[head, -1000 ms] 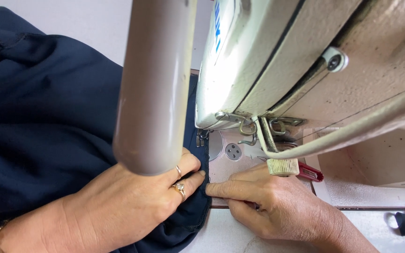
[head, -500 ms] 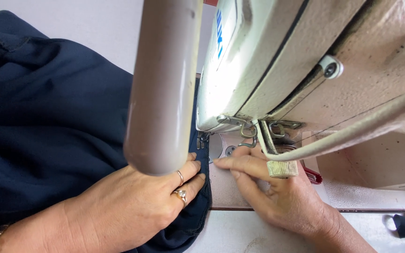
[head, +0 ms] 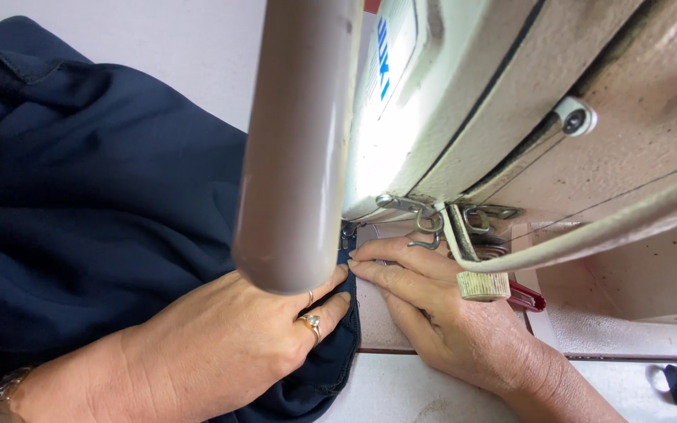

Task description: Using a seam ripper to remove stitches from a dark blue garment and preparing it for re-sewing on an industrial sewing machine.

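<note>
We press our left hand (head: 221, 352) flat, fingers together, on the navy fabric (head: 95, 219), which lies over the tabletop (head: 417, 392) to the left of the sewing machine (head: 511, 117), its edge reaching under the machine head. Our right hand (head: 432, 313) lies open and flat beside that edge, gripping nothing. Compared with a second ago, its fingertips (head: 362, 254) have slid forward to just beside the presser foot, while the left hand stays put.
</note>
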